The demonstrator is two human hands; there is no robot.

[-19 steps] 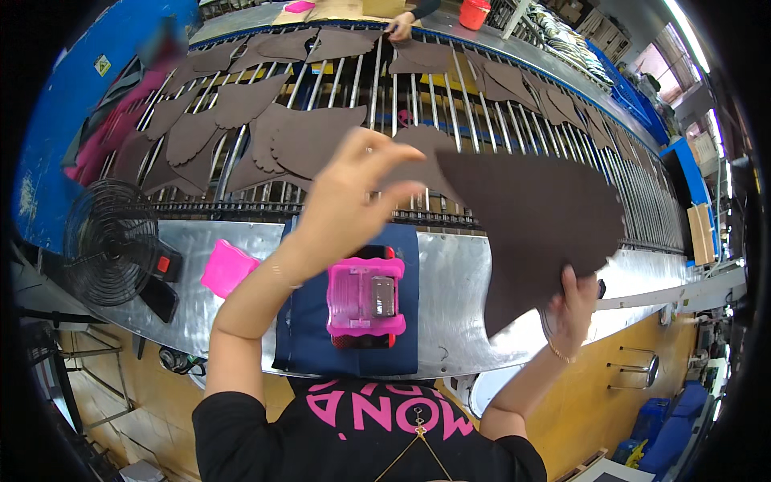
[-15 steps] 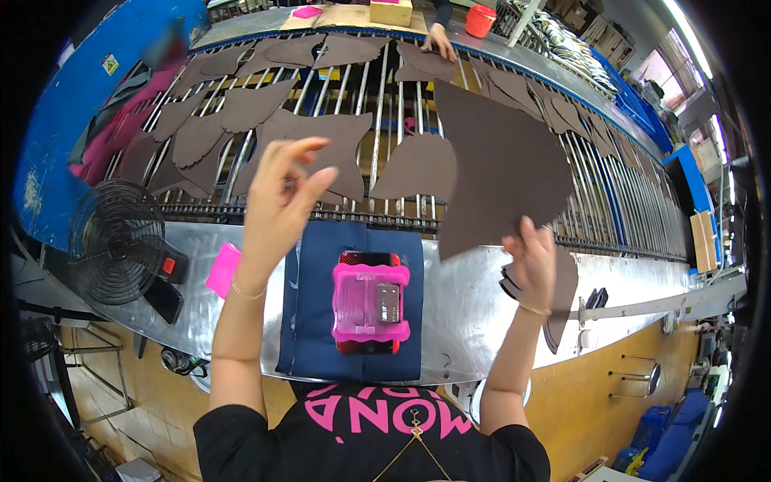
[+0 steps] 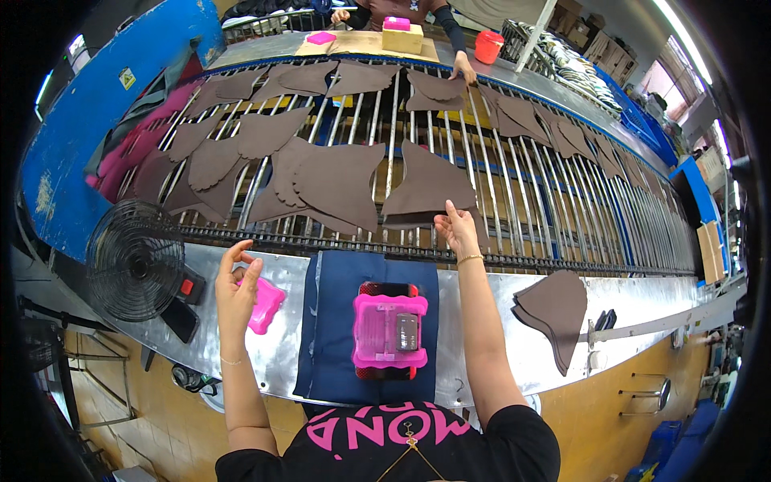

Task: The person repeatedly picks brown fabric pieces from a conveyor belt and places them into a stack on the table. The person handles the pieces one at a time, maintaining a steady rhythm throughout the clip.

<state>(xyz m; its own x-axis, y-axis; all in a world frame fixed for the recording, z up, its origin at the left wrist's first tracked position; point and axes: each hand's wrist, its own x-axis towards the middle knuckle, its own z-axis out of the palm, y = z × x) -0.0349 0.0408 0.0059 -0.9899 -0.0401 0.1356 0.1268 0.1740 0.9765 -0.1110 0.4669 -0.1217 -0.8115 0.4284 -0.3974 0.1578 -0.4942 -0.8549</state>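
My right hand (image 3: 458, 230) is at the near edge of a flat dark brown cut panel (image 3: 428, 178), its fingers closed on that edge. The panel lies on the metal roller conveyor, partly over another brown piece. My left hand (image 3: 237, 293) holds nothing; its fingers are apart above the metal table, next to a flat pink piece (image 3: 267, 306). Between my arms, a pink wavy-edged frame (image 3: 365, 332) with a small grey clear block sits on a red and black base, on a dark blue cloth (image 3: 328, 297).
Stacks of brown panels (image 3: 337, 173) with scalloped edges lie along the rollers. More brown panels (image 3: 554, 309) rest on the table at right. A black wire fan (image 3: 135, 261) stands at left. Across the conveyor, a co-worker's hand (image 3: 463, 67) touches a brown panel; a red bucket (image 3: 488, 46) stands nearby.
My right hand has moved the large brown panel away from me and down onto the rollers. My left hand has drawn back from above the conveyor toward the table.
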